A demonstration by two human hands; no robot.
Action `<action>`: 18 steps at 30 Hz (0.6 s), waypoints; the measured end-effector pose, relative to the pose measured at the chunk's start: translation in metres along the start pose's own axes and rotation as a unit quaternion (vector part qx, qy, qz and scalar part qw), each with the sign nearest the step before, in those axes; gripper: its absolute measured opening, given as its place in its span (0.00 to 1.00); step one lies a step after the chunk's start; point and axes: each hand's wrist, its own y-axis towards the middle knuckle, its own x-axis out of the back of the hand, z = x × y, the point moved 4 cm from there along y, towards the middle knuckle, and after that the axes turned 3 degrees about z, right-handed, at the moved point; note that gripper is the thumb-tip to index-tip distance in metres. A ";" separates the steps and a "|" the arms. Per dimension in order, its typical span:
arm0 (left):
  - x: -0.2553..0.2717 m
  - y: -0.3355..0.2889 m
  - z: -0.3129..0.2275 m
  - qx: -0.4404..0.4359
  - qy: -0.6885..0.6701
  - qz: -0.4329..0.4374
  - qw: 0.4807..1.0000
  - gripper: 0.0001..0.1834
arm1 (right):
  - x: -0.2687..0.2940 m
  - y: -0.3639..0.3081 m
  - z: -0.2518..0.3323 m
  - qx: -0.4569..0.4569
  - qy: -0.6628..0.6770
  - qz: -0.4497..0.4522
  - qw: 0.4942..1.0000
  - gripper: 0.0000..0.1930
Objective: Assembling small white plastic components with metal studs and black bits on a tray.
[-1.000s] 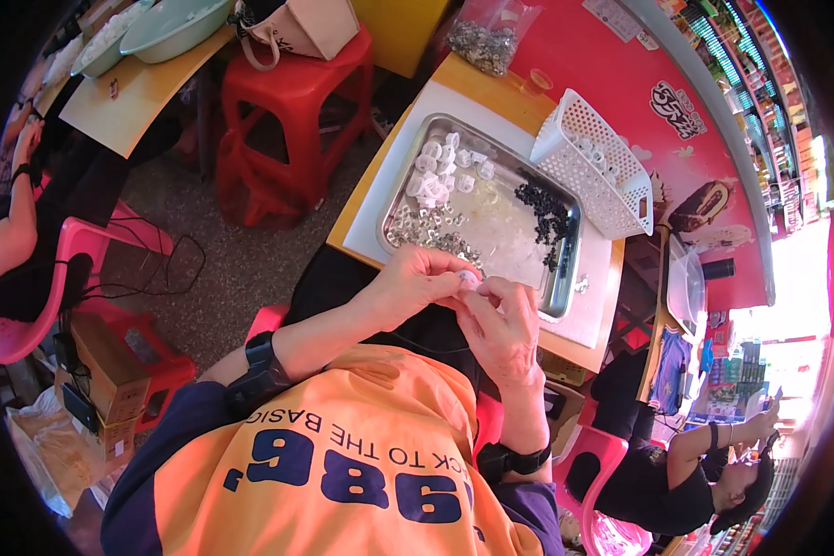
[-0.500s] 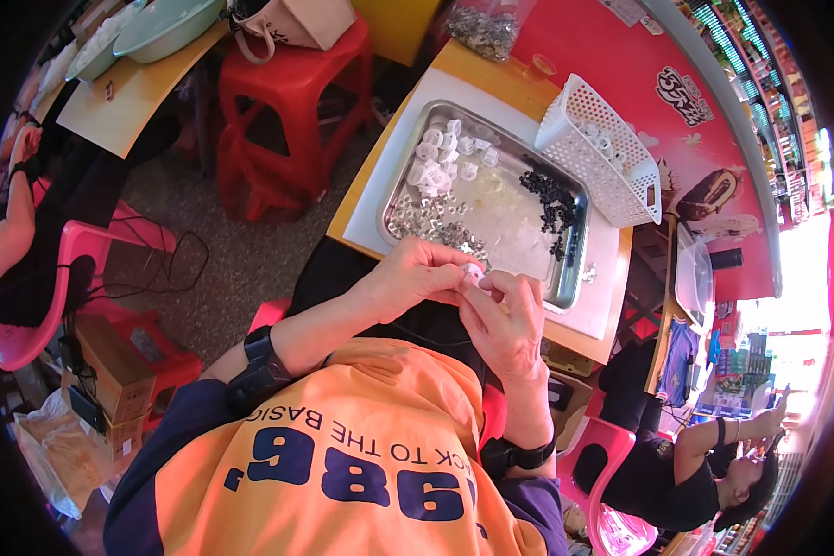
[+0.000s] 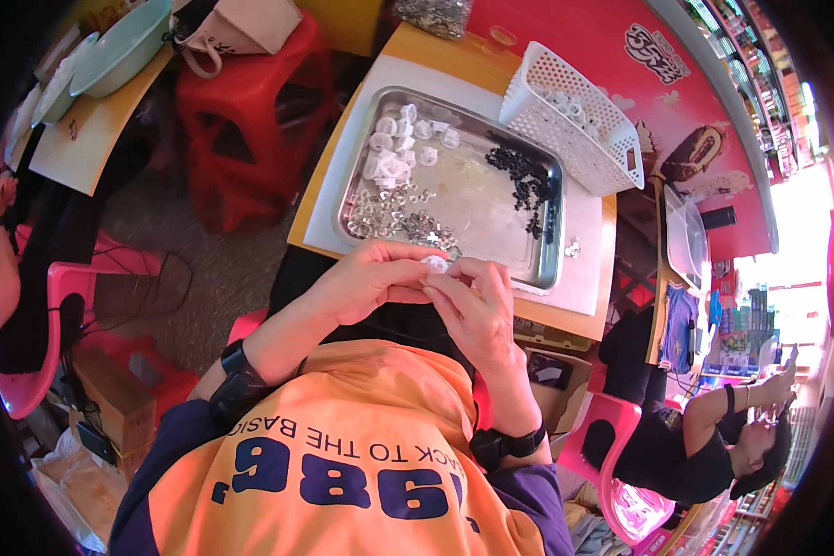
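Note:
A small white round plastic part (image 3: 435, 264) is pinched between the fingers of both hands, just off the near edge of a metal tray (image 3: 544, 284). My left hand (image 3: 369, 281) grips it from one side, thumb and forefinger closed. My right hand (image 3: 473, 306) closes on it from the other side; its fingertips partly hide the part. Inside the tray lie a heap of white plastic parts (image 3: 391, 165), a spread of small silvery metal pieces (image 3: 380, 215) and a pile of small black pieces (image 3: 525, 176).
Beside the tray stands a white perforated basket (image 3: 612, 153) holding small parts. A bag of metal pieces (image 3: 440, 14) lies at the table's far end. Red stools (image 3: 241, 102) stand to the left. People sit at both sides, one on a pink chair (image 3: 612, 435) at right.
The view has shifted, so the tray and table sit further left and slightly higher. Both hands still hold the white part, which now shows more of its round face.

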 end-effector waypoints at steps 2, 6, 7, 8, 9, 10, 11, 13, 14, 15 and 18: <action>0.000 0.001 0.000 0.040 -0.099 0.018 0.994 0.19 | 0.000 -0.002 -0.002 -0.055 0.047 -0.016 0.997 0.12; -0.003 -0.003 -0.004 0.037 -0.129 0.034 0.990 0.19 | 0.010 0.007 -0.013 -0.119 0.213 0.010 0.970 0.11; -0.001 -0.004 -0.006 0.029 -0.114 0.029 0.993 0.19 | 0.013 0.006 -0.028 -0.176 0.216 0.019 0.960 0.10; 0.001 -0.006 -0.008 0.019 -0.099 0.023 0.995 0.20 | 0.017 0.003 -0.050 -0.231 0.218 0.029 0.948 0.09; 0.002 -0.007 -0.010 0.018 -0.098 0.026 0.995 0.20 | 0.025 -0.002 -0.079 -0.270 0.196 -0.013 0.942 0.09; 0.004 -0.006 -0.012 0.014 -0.095 0.032 0.995 0.21 | 0.034 -0.007 -0.106 -0.308 0.174 -0.054 0.934 0.08; 0.007 -0.006 -0.016 0.008 -0.093 0.035 0.995 0.22 | 0.044 -0.005 -0.122 -0.344 0.071 -0.031 0.936 0.07; 0.010 -0.007 -0.024 -0.009 -0.094 0.033 0.995 0.22 | 0.056 -0.006 -0.148 -0.372 -0.034 -0.010 0.927 0.06; 0.012 -0.008 -0.028 -0.021 -0.096 0.031 0.995 0.22 | 0.053 -0.008 -0.159 -0.315 -0.129 0.028 0.940 0.05; 0.014 -0.010 -0.031 -0.024 -0.096 0.030 0.995 0.22 | 0.047 -0.006 -0.161 -0.254 -0.221 0.067 0.939 0.05; 0.021 -0.014 -0.042 -0.057 -0.101 0.022 0.993 0.21 | 0.031 -0.007 -0.172 -0.217 -0.236 0.115 0.940 0.05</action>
